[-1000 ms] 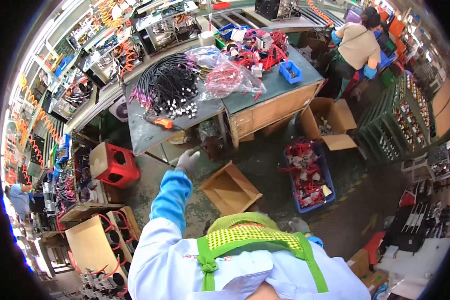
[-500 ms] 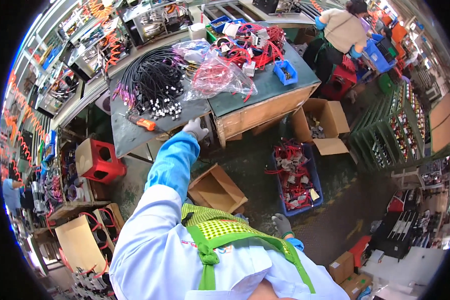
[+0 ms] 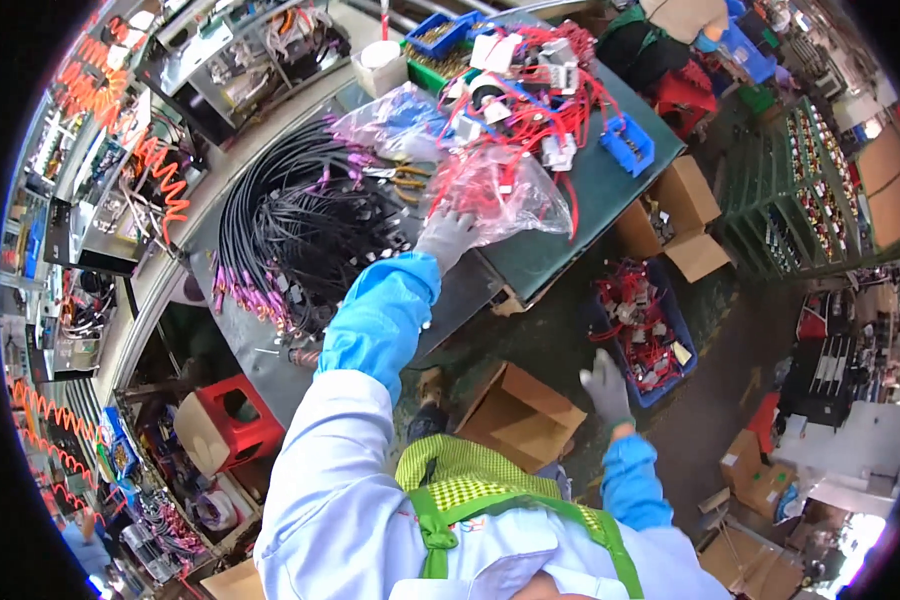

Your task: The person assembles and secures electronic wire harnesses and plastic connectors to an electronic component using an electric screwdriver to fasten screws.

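Note:
My left hand (image 3: 447, 238), in a grey glove, reaches over the table to the near side of a clear plastic bag (image 3: 505, 195) with red cables under or in it. Its fingers are stretched out; whether they press the bag I cannot tell. To its left lies a big bundle of black cables (image 3: 285, 225) with purple ends. A screwdriver (image 3: 303, 357) lies at the table's near edge, partly behind my blue sleeve. My right hand (image 3: 605, 388), also gloved, hangs open over the floor beside a blue crate (image 3: 682, 335) of red cables.
Pliers (image 3: 410, 182) with yellow handles lie beyond my left hand. A small blue bin (image 3: 627, 146) stands near the table's right edge. Open cardboard boxes (image 3: 520, 415) (image 3: 692, 215) and a red stool (image 3: 245, 425) stand on the floor. Another person (image 3: 685, 18) is at the far right.
My left hand has moved from the table's front edge forward and right to the plastic bag. My right hand has come out from beside my body toward the blue crate. The view has shifted.

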Available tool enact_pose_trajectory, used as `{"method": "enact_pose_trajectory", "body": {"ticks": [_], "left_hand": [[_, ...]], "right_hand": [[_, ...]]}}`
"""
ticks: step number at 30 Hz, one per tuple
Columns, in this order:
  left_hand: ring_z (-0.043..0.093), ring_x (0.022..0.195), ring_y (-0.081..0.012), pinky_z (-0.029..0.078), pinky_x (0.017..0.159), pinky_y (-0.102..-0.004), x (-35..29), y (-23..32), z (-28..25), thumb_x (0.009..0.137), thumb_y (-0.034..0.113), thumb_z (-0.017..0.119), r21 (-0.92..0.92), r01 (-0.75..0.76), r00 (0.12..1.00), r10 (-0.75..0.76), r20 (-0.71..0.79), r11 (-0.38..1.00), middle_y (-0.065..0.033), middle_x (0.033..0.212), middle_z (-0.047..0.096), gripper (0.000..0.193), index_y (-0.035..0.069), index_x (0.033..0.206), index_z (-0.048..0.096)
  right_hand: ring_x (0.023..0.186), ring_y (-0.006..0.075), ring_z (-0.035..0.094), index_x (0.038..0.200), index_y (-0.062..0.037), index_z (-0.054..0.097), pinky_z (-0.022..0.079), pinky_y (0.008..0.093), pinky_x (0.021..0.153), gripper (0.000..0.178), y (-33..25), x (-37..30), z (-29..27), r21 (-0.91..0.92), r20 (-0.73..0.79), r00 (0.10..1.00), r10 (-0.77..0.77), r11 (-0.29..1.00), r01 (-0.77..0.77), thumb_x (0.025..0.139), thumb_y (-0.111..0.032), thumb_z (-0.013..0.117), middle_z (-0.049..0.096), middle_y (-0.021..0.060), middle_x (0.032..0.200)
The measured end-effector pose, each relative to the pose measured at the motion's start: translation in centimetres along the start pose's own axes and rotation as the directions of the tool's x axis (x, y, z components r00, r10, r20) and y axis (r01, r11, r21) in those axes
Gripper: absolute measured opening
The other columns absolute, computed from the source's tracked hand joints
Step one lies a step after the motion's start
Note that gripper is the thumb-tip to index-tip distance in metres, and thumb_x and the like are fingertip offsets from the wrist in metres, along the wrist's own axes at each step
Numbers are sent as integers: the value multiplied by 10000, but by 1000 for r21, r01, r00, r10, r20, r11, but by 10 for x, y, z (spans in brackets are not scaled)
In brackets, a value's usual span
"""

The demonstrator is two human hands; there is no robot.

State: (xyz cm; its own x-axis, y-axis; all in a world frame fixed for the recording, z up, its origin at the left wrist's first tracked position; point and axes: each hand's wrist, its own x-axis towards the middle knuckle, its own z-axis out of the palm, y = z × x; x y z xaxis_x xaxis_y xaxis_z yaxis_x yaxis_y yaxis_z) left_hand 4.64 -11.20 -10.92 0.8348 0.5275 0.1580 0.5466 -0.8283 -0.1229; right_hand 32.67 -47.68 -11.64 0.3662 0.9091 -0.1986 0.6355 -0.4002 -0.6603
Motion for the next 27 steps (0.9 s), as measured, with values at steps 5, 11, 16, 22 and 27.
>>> {"method": "enact_pose_trajectory", "body": {"ticks": [5, 11, 16, 22, 27], "left_hand": [[567, 1015, -234, 448, 774, -400, 0, -88, -25, 825, 249, 581, 15, -247, 920, 230, 316, 969, -35, 1016, 603, 181, 171, 951, 685], [580, 999, -255, 450, 794, -384, -20, -139, 23, 848, 210, 564, 139, 31, 947, -74, 312, 990, -68, 1042, 615, 204, 109, 985, 677], [576, 1105, -342, 417, 891, -493, -13, -113, -40, 818, 224, 587, 49, 226, 762, -208, 613, 973, -149, 1156, 632, 378, 160, 1188, 630], [639, 958, -318, 524, 767, -454, -24, -72, -138, 782, 288, 583, -208, 306, 916, -228, 330, 929, -151, 1032, 656, 256, 103, 937, 670], [598, 1032, -323, 502, 809, -462, 13, -133, -120, 825, 251, 549, -12, 457, 889, -457, -8, 889, -133, 1168, 590, 359, 122, 1160, 566]], "right_hand": [[1189, 373, 472, 1290, -4, 452, 382, 424, 1015, 597, -154, 153, 6, -169, -144, 913, -382, 919, 357, 796, -256, 674, 490, 219, 1274], [1174, 370, 482, 1264, -59, 491, 394, 416, 1002, 583, -212, 190, 45, -148, 24, 911, -412, 899, 411, 782, -346, 651, 505, 190, 1258], [1208, 349, 475, 1268, -63, 503, 395, 413, 1009, 586, -170, 112, 52, -111, 207, 951, -229, 960, 256, 800, -385, 645, 502, 172, 1301], [1164, 303, 535, 1277, -49, 524, 442, 384, 971, 592, -93, 53, 2, 16, 304, 952, 48, 998, -55, 804, -380, 657, 529, 183, 1279], [1114, 304, 570, 1304, -19, 492, 460, 366, 954, 624, -89, 77, -1, 120, 205, 976, -73, 992, 49, 799, -335, 677, 530, 180, 1285]]}}
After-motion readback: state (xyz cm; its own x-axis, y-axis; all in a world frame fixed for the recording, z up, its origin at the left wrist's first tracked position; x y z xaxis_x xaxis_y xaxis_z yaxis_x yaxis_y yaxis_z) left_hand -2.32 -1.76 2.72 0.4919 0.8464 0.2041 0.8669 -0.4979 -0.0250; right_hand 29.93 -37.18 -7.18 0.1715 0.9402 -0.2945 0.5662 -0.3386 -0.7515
